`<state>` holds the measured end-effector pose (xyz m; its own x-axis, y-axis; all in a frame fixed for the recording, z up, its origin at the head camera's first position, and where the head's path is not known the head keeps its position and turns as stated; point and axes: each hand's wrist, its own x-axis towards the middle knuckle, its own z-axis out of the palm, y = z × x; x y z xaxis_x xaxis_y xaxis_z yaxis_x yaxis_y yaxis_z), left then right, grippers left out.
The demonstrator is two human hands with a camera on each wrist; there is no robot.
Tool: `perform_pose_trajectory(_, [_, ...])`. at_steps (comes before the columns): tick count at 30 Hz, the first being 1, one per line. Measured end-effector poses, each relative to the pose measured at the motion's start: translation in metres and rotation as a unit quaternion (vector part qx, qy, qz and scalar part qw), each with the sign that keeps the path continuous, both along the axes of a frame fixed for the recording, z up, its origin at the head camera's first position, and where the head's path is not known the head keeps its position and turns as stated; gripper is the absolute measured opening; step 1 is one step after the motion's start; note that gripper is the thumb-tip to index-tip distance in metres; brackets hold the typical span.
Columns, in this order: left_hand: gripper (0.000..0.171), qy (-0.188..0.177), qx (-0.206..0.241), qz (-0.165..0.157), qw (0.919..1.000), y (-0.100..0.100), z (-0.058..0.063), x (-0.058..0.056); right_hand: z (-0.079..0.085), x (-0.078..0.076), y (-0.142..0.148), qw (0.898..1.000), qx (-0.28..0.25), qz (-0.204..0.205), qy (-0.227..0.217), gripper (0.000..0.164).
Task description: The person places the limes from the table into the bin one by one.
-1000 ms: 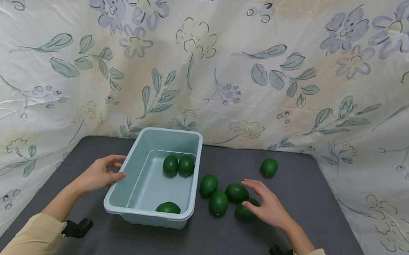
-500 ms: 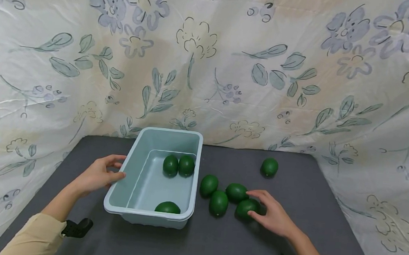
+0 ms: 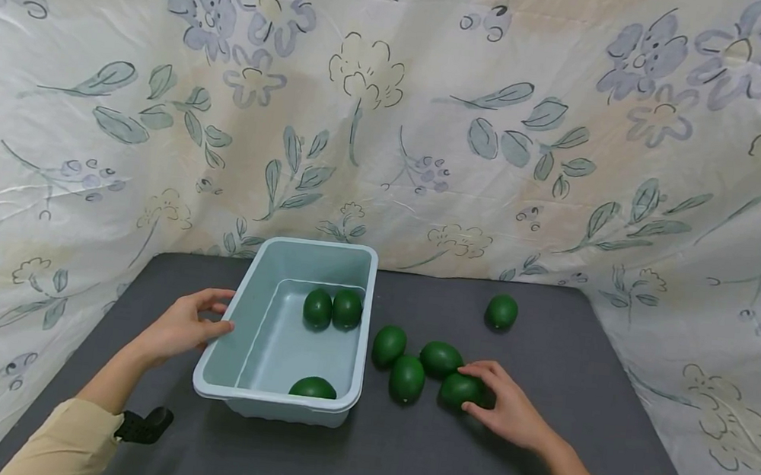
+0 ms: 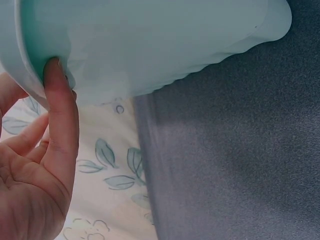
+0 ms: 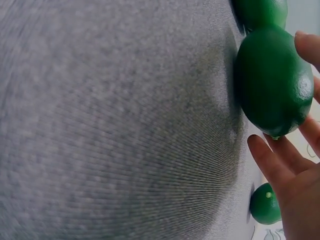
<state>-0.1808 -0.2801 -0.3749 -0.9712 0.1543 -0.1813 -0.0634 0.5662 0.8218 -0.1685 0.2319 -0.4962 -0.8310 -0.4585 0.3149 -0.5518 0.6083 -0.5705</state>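
In the head view, my left hand (image 3: 182, 329) holds the left rim of a pale blue plastic tub (image 3: 211, 387). The left wrist view shows the thumb (image 4: 60, 110) against the tub wall with fingers on the rim's other side. Inside the tub lie three smooth green oval fruits (image 3: 312, 387). To its right, my right hand (image 3: 508, 410) has its fingers curled round another green oval fruit (image 5: 272, 80), which rests on the table. Its fingertips lie over the top and far side, while the thumb is at the near end. The fingers hide part of it.
Touching or close beside that fruit are three more green fruits (image 3: 406, 380) near the tub's right wall. A lone green fruit (image 3: 501, 312) sits farther back right. The dark grey tabletop (image 3: 414, 462) ends at a floral curtain (image 3: 433, 120).
My right hand has come slightly down and right, and its fingers have closed in round the rightmost fruit of the cluster. The left hand and tub have not moved.
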Motion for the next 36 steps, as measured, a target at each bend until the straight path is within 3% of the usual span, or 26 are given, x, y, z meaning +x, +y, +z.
perform_pose_trajectory(8, [0.064,-0.001,0.006,0.002,1.0000,0.000,-0.002,0.000,-0.003,0.000,-0.001,1.000,0.002,0.002,0.010,0.055])
perform_pose_trajectory(22, [0.064,-0.002,0.006,0.002,1.0000,0.000,-0.002,0.000,-0.004,-0.001,0.001,1.000,-0.012,-0.004,-0.013,0.054])
perform_pose_trajectory(36, [0.064,-0.008,0.007,0.002,0.9999,0.001,0.001,-0.001,0.018,-0.007,0.003,0.999,-0.031,-0.007,-0.001,0.054])
